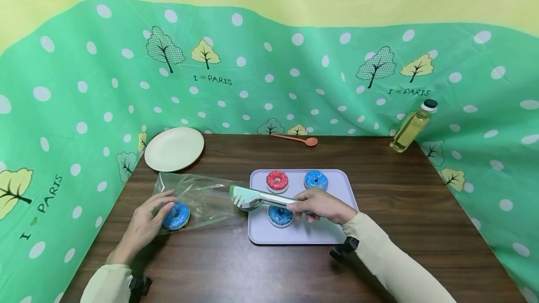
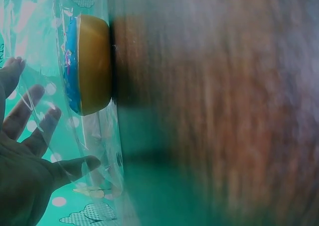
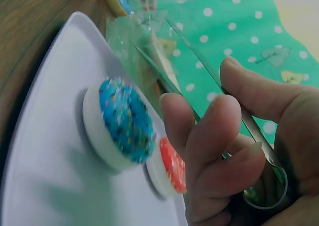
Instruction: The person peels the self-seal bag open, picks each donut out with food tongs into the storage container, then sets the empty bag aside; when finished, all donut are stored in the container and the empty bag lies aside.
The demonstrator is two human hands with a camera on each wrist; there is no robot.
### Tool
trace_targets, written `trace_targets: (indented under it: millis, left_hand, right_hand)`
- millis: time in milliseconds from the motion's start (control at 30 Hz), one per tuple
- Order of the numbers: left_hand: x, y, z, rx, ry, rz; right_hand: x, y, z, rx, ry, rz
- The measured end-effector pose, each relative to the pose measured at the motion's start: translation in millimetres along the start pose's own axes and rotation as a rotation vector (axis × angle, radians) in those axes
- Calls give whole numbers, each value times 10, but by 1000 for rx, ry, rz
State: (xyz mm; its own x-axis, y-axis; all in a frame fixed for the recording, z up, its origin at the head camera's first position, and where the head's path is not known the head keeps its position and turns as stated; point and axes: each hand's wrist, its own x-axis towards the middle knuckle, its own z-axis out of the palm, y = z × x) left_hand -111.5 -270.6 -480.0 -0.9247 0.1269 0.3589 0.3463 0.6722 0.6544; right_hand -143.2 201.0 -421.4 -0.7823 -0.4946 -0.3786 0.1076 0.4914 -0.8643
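Observation:
My right hand [image 1: 324, 205] grips a pair of metal tongs [image 1: 269, 198], which reaches left over a lavender tray [image 1: 337, 233]. In the right wrist view the tong arms [image 3: 194, 49] stand apart with nothing between them. Beneath the tongs a blue sprinkled donut [image 1: 280, 217] sits on the tray; a red donut [image 1: 277, 181] and another blue donut [image 1: 316, 180] lie behind it. A clear plastic bag [image 1: 206, 195] lies to the left, with a blue donut [image 1: 177, 216] inside its left end. Next to that donut is my left hand [image 1: 143, 223], its fingers spread along the bag in the left wrist view.
At the back left stands a cream plate [image 1: 174, 149]. An orange spoon [image 1: 310, 141] lies along the back edge of the wooden table [image 1: 202, 270]. The back right corner has a bottle of yellow liquid [image 1: 410, 130]. Green patterned cloth [image 1: 269, 60] hangs around the table.

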Motion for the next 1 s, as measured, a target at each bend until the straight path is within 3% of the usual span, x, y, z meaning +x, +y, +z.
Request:
trace_targets:
  millis: [233, 567, 1000]
  left_hand:
    - [9, -5, 3, 6, 0, -2]
    - [27, -9, 37, -12, -13, -5]
    - [43, -15, 34, -12, -30, -14]
  right_hand:
    - [220, -137, 109, -5, -6, 10]
    - [466, -280, 264, -54, -93, -6]
    - [754, -397, 449, -78, -146, -19]
